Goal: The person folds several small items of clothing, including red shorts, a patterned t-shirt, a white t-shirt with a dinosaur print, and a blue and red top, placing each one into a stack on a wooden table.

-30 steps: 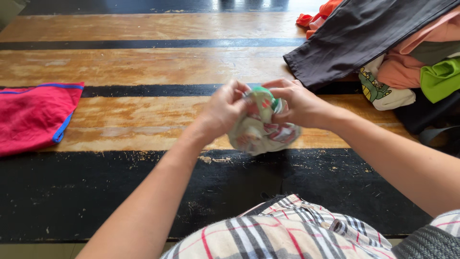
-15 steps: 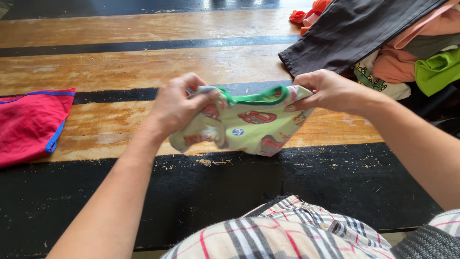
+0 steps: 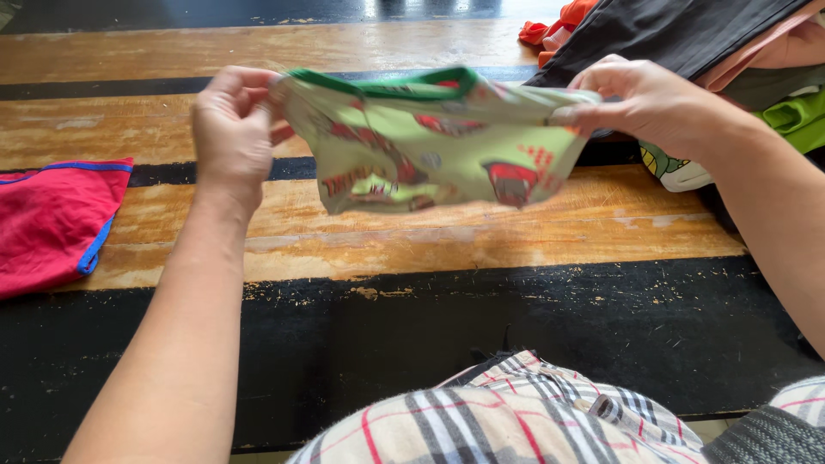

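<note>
A small pale green garment (image 3: 430, 142) with red prints and a darker green band along its top edge hangs stretched in the air above the table. My left hand (image 3: 230, 129) pinches its left end. My right hand (image 3: 644, 103) pinches its right end. The cloth is slightly blurred and hangs clear of the striped wooden table (image 3: 344, 249) with its worn orange and black bands.
A folded red garment with blue trim (image 3: 51, 219) lies at the left edge. A heap of clothes sits at the back right: dark grey cloth (image 3: 662, 30), orange (image 3: 559, 21), pink (image 3: 791, 47), bright green (image 3: 803, 120) and a white printed piece (image 3: 675, 167).
The bunched garment has been pulled open between both hands, then raised higher above the table. My hands have moved apart, the left one leftward and up.
</note>
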